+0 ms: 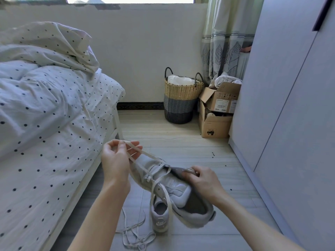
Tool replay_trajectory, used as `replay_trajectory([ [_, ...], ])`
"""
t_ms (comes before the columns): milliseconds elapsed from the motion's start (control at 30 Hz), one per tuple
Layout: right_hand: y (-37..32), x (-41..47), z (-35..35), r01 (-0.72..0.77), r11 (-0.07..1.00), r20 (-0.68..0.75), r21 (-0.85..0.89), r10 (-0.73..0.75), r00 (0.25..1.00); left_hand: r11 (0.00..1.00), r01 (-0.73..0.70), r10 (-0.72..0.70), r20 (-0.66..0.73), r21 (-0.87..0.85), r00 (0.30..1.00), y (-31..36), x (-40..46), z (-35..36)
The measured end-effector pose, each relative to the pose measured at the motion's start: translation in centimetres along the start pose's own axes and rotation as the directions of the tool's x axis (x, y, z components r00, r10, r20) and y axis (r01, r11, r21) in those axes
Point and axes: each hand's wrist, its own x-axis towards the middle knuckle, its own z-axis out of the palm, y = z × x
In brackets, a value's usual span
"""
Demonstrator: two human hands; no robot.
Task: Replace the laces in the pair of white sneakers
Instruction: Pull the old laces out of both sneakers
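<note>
Held sneaker: one white sneaker held in the air above the floor, toe pointing away, heel collar nearest the camera.
Second sneaker: stands on the floor just below the held one, heel toward the camera, its front hidden behind the held shoe.
Left hand: fingers pinch the lace and lift it off the toe end; the strand runs down to the eyelets.
Right hand: fingers grip the tongue and the shoe's side near the top eyelets; which part each finger presses is hard to make out.
Loose lace: tangled on the floor beside the second sneaker; whether it is one lace or two cannot be told.
Surroundings: a bed with dotted bedding on the left, a wardrobe on the right, one woven basket against the far wall, two cardboard boxes stacked beside it, a curtain above them.
Obstruction: the basket and boxes stand well apart from the shoes.
Count: two sneakers, two hands.
</note>
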Motion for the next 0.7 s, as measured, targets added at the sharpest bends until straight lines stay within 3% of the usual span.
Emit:
replay_trajectory([
  [100, -0.3, 0.1, -0.3, 0.03, 0.999, -0.151, -0.035, -0.035, 0.988, 0.993, 0.104, -0.102, -0.049, 0.05, 0.994, -0.4, 0.7, -0.2],
  [200, -0.5, 0.0, -0.9, 0.057, 0.997, -0.222, -0.043, -0.066, 0.973, 0.941, 0.116, -0.147, 0.075, 0.319, 0.986, -1.0, 1.0, -0.1],
  [267, -0.6, -0.2, -1.6, 0.08, 0.995, -0.234, -0.061, -0.092, 0.968, 0.801, -0.092, -0.048, 0.217, 0.591, 0.975, -1.6, 1.0, -0.1],
  [333, -1.0, -0.6, -2.4, 0.146, 0.978, -0.226, -0.146, -0.177, 0.958, 0.551, -0.401, 0.098, 0.421, 0.731, 0.902, -2.0, 0.6, -0.1],
  [400, -1.4, -1.0, -3.1, 0.23, 0.939, -0.192, -0.254, -0.282, 0.94, 0.331, -0.625, 0.149, 0.615, 0.707, 0.774, -2.2, -0.1, 0.1],
  [467, -1.8, -1.3, -3.4, 0.311, 0.896, -0.144, -0.316, -0.369, 0.918, 0.211, -0.732, 0.093, 0.732, 0.648, 0.675, -2.7, -0.8, 0.4],
  [533, -2.1, -1.5, -3.4, 0.377, 0.865, -0.093, -0.332, -0.428, 0.899, 0.228, -0.749, 0.047, 0.761, 0.622, 0.647, -3.1, -1.0, 0.5],
  [633, -2.3, -1.8, -3.3, 0.413, 0.863, -0.052, -0.292, -0.446, 0.894, 0.359, -0.675, -0.001, 0.724, 0.644, 0.69, -2.7, -0.9, 0.6],
  [700, -2.5, -1.9, -3.3, 0.406, 0.882, -0.048, -0.238, -0.428, 0.902, 0.381, -0.65, -0.064, 0.72, 0.658, 0.691, -2.3, -0.6, 0.4],
])
